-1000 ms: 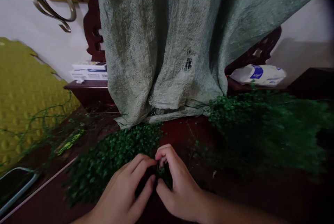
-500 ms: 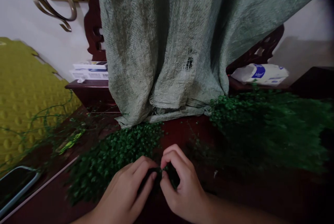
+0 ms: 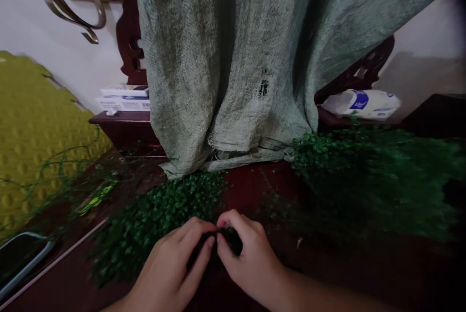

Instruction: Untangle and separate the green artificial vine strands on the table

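My left hand (image 3: 173, 263) is closed in a pinch, thumb against forefinger. My right hand (image 3: 249, 258) pinches too, its fingertips meeting those of the left. Between them is a small dark green plant sprig (image 3: 215, 232), mostly covered by the fingers. A leafy heap of green plant stems (image 3: 156, 215) lies just behind and to the left of my left hand. To the right spreads a bigger, looser heap of greenery (image 3: 378, 181), apart from my right hand.
A grey-green woven sack (image 3: 233, 74) hangs behind the dark red wooden surface (image 3: 247, 190). At left are a phone (image 3: 24, 261), a thin pale rod (image 3: 60, 258), stray stems (image 3: 73, 161) and white boxes (image 3: 124, 98). A tissue pack (image 3: 374, 103) lies at back right.
My right hand has shifted slightly left and down, and its fingertips have closed up against the left hand's. The left hand has barely moved. Both heaps look the same.
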`<state>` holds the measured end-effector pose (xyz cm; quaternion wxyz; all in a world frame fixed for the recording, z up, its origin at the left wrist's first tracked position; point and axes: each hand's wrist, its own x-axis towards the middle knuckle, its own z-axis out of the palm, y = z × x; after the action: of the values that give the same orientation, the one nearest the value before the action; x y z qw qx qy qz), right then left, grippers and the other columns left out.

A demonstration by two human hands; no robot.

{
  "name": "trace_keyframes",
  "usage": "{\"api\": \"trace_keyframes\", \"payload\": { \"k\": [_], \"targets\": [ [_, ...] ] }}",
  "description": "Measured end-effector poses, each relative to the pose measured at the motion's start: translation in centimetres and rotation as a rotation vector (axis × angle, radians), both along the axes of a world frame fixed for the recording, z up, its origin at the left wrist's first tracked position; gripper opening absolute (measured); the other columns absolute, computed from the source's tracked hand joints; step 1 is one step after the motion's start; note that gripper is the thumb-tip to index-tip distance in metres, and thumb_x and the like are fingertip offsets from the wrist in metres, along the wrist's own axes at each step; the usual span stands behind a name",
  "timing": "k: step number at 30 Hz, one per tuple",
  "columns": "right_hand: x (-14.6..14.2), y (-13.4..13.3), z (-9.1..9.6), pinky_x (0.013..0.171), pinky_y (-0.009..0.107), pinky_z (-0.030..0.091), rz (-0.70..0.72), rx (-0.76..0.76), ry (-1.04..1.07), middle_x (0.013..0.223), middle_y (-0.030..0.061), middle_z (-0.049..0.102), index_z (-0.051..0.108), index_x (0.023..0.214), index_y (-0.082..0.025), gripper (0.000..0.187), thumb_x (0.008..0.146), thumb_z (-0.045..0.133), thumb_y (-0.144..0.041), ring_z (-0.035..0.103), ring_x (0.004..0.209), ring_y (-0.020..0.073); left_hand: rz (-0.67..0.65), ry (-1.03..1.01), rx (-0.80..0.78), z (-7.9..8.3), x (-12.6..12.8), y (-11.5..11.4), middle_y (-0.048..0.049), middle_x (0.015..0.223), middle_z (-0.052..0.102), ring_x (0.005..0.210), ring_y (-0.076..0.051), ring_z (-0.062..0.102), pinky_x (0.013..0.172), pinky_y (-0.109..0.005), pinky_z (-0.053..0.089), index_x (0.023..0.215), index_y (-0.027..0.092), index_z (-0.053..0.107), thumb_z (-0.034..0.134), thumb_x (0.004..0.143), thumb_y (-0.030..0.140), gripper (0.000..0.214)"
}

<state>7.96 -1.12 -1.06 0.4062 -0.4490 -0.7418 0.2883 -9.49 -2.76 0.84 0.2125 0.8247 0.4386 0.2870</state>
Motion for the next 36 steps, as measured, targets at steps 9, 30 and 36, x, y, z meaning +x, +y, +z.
{"api": "trace_keyframes", "payload": {
  "k": [9,30,36],
  "targets": [
    [0.02,0.03,0.48,0.081,0.033,0.044,-0.023,0.039,-0.069,0.088,0.0008,0.065,0.057,0.091,-0.022,0.014,0.087,0.050,-0.010,0.059,0.083,0.0179,0.036,0.023,0.045,0.05,-0.03,-0.10,-0.0023,0.101,0.063,0.087,-0.015,0.065,0.073,-0.024,0.053,0.119,0.027,0.046,0.045,0.096,0.022,0.024],
    [-0.02,-0.46,0.52,0.078,0.032,0.046,0.040,0.139,-0.206,0.062,-0.0013,0.051,0.045,0.062,-0.020,0.011,0.070,0.048,-0.012,0.053,0.064,0.0149,0.028,0.019,0.127,0.45,0.23,-0.03,-0.0027,0.094,0.062,0.082,-0.015,0.064,0.070,-0.024,0.053,0.105,0.023,0.053,0.047,0.091,0.016,0.017],
    [-0.01,-0.29,0.09,0.068,0.028,0.046,0.074,0.176,-0.172,0.052,-0.0044,0.039,0.033,0.054,-0.020,0.024,0.069,0.048,-0.009,0.041,0.051,0.0111,0.011,0.022,0.097,0.41,0.26,-0.08,-0.0022,0.095,0.061,0.083,-0.015,0.064,0.071,-0.025,0.053,0.105,0.023,0.053,0.047,0.092,0.016,0.016]
  ]
}}
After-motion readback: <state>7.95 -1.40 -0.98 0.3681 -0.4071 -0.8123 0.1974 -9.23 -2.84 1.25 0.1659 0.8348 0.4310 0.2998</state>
